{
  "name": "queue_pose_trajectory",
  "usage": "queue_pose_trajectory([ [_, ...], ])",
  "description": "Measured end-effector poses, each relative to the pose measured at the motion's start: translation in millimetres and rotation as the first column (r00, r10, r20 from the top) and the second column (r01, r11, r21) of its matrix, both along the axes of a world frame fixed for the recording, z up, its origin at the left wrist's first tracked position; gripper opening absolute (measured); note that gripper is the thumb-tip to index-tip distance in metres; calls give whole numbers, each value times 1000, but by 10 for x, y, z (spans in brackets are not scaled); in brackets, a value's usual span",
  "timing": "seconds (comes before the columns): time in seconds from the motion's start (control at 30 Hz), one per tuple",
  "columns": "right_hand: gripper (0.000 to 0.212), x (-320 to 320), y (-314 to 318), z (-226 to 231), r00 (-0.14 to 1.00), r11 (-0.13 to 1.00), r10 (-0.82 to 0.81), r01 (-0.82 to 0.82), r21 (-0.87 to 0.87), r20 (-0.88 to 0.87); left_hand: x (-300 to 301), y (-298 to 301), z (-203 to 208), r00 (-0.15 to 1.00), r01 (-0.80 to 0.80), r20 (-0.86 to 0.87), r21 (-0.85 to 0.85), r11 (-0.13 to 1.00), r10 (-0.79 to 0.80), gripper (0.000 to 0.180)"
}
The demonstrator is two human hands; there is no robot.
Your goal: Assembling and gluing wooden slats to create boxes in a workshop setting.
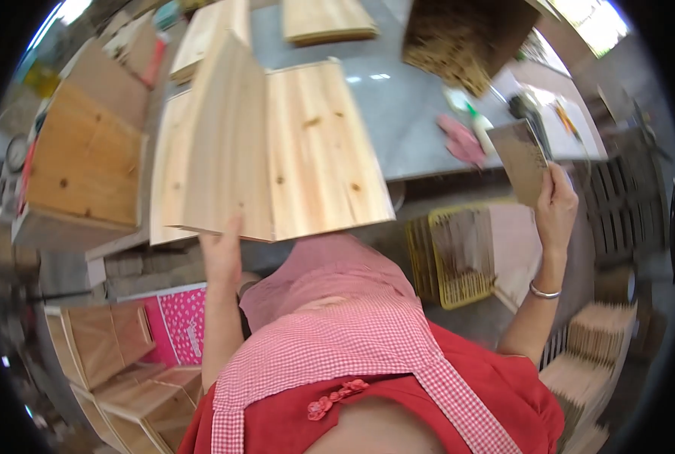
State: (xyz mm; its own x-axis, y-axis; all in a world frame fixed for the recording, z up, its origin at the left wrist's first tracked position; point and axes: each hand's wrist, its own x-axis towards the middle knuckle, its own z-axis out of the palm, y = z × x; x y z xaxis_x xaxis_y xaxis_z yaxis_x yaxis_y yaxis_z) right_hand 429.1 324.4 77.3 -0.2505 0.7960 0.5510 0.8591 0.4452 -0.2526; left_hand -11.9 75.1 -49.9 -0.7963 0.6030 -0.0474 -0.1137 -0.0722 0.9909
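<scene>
My left hand (222,253) grips the near end of a pale wooden board (228,144), which is tilted up on its edge. Beneath and beside that board lie flat knotty pine boards (322,151) at the near edge of the table. Off to the right, my right hand (557,198) is raised and closed on the lower corner of a flat brown-grey sheet (519,160); whether it is sandpaper or card I cannot make out.
The grey table (375,98) also carries further board stacks (330,21), a pink cloth (462,141), a glue bottle (479,125) and a brown carton (466,38). Wooden boxes (88,144) stand at left. A yellow crate (462,261) is below at right, near stacked wooden pieces (587,356).
</scene>
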Motion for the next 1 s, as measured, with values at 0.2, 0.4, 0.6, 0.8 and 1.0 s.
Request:
queue_pose_trajectory([
  [0.2,22,-2190,955,1,789,802,593,-597,28,-160,115,-69,204,997,-30,71,-33,999,32,49],
  [0.4,19,-3688,1904,-488,684,696,715,-717,45,-145,99,-106,168,999,13,32,-190,982,-8,40],
  [0.6,19,-4094,2087,-610,628,631,774,-776,9,-78,140,-82,222,999,35,-25,-305,952,-45,33],
  [0.8,19,-4286,2115,-588,630,630,776,-771,-90,32,161,-89,244,999,28,-6,-363,931,-32,32],
  [1.0,23,-4464,2168,-475,664,670,742,-729,-143,90,135,-161,216,998,54,-5,-405,913,-61,32],
])
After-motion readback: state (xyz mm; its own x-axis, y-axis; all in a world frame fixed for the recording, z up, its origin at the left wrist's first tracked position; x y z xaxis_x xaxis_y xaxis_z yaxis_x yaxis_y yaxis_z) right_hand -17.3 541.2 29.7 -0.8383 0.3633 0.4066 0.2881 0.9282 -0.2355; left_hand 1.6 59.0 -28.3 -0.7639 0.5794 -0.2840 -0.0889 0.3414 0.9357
